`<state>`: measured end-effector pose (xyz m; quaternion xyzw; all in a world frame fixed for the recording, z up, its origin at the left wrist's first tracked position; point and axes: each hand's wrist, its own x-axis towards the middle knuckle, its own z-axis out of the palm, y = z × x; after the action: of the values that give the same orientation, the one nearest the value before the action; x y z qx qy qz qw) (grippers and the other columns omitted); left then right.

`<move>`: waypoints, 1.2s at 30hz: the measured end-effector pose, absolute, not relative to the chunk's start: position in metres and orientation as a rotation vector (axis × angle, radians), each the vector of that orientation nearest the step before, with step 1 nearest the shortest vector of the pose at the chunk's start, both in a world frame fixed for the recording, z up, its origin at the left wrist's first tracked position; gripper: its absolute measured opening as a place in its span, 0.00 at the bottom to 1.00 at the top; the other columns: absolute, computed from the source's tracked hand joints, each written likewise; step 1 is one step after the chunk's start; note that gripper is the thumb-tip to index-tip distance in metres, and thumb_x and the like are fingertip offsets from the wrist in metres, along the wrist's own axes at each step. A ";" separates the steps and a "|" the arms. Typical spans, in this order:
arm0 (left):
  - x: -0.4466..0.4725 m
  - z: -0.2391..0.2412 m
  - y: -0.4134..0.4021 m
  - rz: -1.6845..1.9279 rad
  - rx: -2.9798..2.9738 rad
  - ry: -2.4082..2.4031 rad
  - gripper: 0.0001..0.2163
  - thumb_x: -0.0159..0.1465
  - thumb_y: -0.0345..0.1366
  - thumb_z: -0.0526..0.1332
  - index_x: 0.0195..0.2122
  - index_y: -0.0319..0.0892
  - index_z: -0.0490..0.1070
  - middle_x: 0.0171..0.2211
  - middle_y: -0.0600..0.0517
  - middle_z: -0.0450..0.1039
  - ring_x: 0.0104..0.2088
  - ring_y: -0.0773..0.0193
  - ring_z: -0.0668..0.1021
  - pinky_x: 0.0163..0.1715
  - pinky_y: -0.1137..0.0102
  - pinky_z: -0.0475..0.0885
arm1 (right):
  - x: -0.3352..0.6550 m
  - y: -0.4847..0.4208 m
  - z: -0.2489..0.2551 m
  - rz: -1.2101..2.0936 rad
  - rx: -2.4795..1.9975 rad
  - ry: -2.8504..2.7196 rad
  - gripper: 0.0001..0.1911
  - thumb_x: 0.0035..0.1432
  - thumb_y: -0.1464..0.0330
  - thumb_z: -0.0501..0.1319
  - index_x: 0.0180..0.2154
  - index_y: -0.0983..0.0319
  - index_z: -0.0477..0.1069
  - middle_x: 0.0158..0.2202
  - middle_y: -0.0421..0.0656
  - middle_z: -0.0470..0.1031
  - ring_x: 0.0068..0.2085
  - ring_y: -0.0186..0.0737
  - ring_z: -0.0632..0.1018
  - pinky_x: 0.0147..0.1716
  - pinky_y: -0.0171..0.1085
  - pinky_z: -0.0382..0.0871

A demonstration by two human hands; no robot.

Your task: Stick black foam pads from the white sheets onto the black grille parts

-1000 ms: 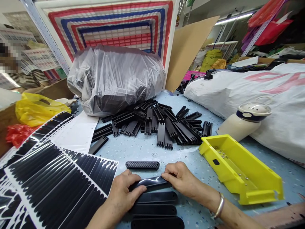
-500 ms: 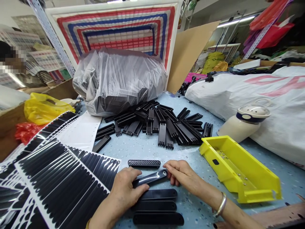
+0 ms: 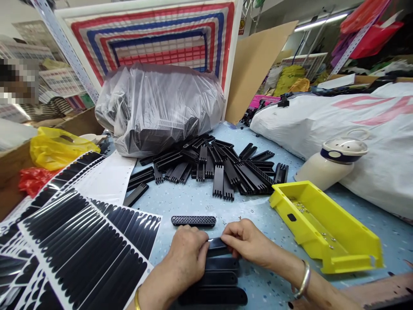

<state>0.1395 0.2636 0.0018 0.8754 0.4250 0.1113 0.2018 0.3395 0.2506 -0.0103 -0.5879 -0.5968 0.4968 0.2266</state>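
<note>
A glossy black strip (image 3: pixel 217 246) lies between my two hands, both of its ends covered by fingers. My left hand (image 3: pixel 187 254) is closed over its left part, thumb and fingers pressed together. My right hand (image 3: pixel 247 242) pinches its right end. Just below, several flat black plastic bars (image 3: pixel 222 279) lie side by side, partly hidden by my left hand. Above my hands a black bar with a lattice face (image 3: pixel 193 221) rests on the blue speckled table (image 3: pixel 245 211). To the left are sheets of black rounded stickers (image 3: pixel 93 245).
A pile of black plastic bars (image 3: pixel 222 168) lies further back, before a bulging plastic bag (image 3: pixel 164 107). At right stand a yellow bin (image 3: pixel 332 232) with small metal bits and a cream bottle (image 3: pixel 332 163). A white sack (image 3: pixel 306 120) lies behind them. A person (image 3: pixel 41 107) is at far left.
My left hand has moved right along the glossy strip and closed over it. The strip has turned closer to level above the row of bars. My right hand stays at its right end, slightly lower.
</note>
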 end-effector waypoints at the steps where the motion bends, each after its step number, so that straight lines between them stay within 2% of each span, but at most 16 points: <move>1: 0.139 0.001 0.264 0.335 2.423 1.177 0.10 0.62 0.29 0.56 0.33 0.41 0.79 0.30 0.44 0.79 0.34 0.51 0.78 0.36 0.60 0.70 | 0.338 0.250 -0.010 1.339 -1.623 -1.657 0.10 0.53 0.64 0.58 0.23 0.60 0.66 0.16 0.34 0.65 0.19 0.34 0.69 0.19 0.31 0.59; 5: 0.137 -0.004 0.266 0.436 2.334 1.153 0.10 0.62 0.29 0.57 0.33 0.41 0.80 0.30 0.44 0.80 0.34 0.53 0.78 0.36 0.62 0.70 | 0.333 0.249 -0.009 1.171 -1.641 -1.696 0.13 0.52 0.66 0.60 0.19 0.59 0.61 0.16 0.34 0.59 0.23 0.34 0.64 0.23 0.33 0.56; 9: 0.135 -0.005 0.267 0.475 2.305 1.152 0.10 0.62 0.30 0.57 0.34 0.41 0.80 0.30 0.45 0.80 0.34 0.54 0.79 0.37 0.62 0.70 | 0.333 0.246 -0.008 1.186 -1.637 -1.689 0.15 0.56 0.63 0.57 0.19 0.58 0.59 0.17 0.35 0.61 0.22 0.35 0.66 0.22 0.34 0.59; 15: 0.138 0.003 0.268 0.338 2.342 1.208 0.09 0.63 0.32 0.59 0.34 0.41 0.81 0.32 0.44 0.81 0.35 0.53 0.80 0.37 0.64 0.69 | 0.339 0.246 -0.010 1.340 -1.603 -1.621 0.18 0.62 0.57 0.51 0.27 0.61 0.68 0.20 0.38 0.70 0.20 0.34 0.72 0.18 0.31 0.63; 18: 0.141 0.003 0.273 0.285 2.318 1.259 0.09 0.62 0.38 0.63 0.30 0.40 0.80 0.29 0.46 0.80 0.32 0.55 0.78 0.33 0.66 0.67 | 0.336 0.247 -0.011 1.264 -1.584 -1.645 0.14 0.57 0.60 0.57 0.31 0.63 0.74 0.18 0.36 0.68 0.21 0.35 0.70 0.20 0.32 0.61; 20: 0.142 0.001 0.277 0.292 2.212 1.280 0.10 0.60 0.41 0.65 0.27 0.41 0.79 0.25 0.50 0.78 0.28 0.59 0.76 0.28 0.70 0.63 | 0.334 0.247 -0.014 1.190 -1.580 -1.663 0.09 0.53 0.63 0.62 0.29 0.63 0.77 0.17 0.35 0.66 0.22 0.34 0.68 0.22 0.33 0.58; 23: 0.142 -0.002 0.282 0.298 2.116 1.318 0.13 0.59 0.42 0.66 0.22 0.41 0.77 0.21 0.53 0.74 0.25 0.64 0.73 0.25 0.72 0.59 | 0.332 0.248 -0.018 1.156 -1.572 -1.666 0.09 0.51 0.65 0.62 0.25 0.62 0.77 0.16 0.35 0.65 0.21 0.33 0.64 0.21 0.33 0.54; 27: 0.141 -0.002 0.282 0.210 2.293 1.350 0.17 0.64 0.44 0.63 0.21 0.41 0.76 0.21 0.51 0.74 0.26 0.61 0.73 0.25 0.70 0.56 | 0.334 0.249 -0.021 1.186 -1.555 -1.659 0.10 0.51 0.63 0.61 0.25 0.62 0.76 0.16 0.35 0.65 0.20 0.33 0.63 0.20 0.33 0.54; 30: 0.138 -0.003 0.279 0.190 2.397 1.338 0.18 0.67 0.44 0.60 0.22 0.42 0.77 0.23 0.49 0.75 0.26 0.59 0.75 0.25 0.69 0.57 | 0.335 0.249 -0.020 1.201 -1.547 -1.657 0.11 0.51 0.62 0.60 0.25 0.61 0.75 0.16 0.36 0.64 0.20 0.33 0.64 0.19 0.33 0.56; 36: 0.119 -0.012 0.276 0.296 2.399 1.492 0.14 0.67 0.39 0.57 0.27 0.42 0.75 0.29 0.45 0.78 0.32 0.56 0.78 0.31 0.68 0.63 | 0.333 0.248 -0.017 1.208 -1.557 -1.656 0.13 0.51 0.58 0.57 0.24 0.60 0.71 0.18 0.37 0.64 0.21 0.35 0.68 0.20 0.33 0.61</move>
<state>0.1193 0.2764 -0.0122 0.8350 0.5194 0.1031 0.1496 0.3329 0.2476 -0.0171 -0.5807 -0.6176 0.4505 0.2802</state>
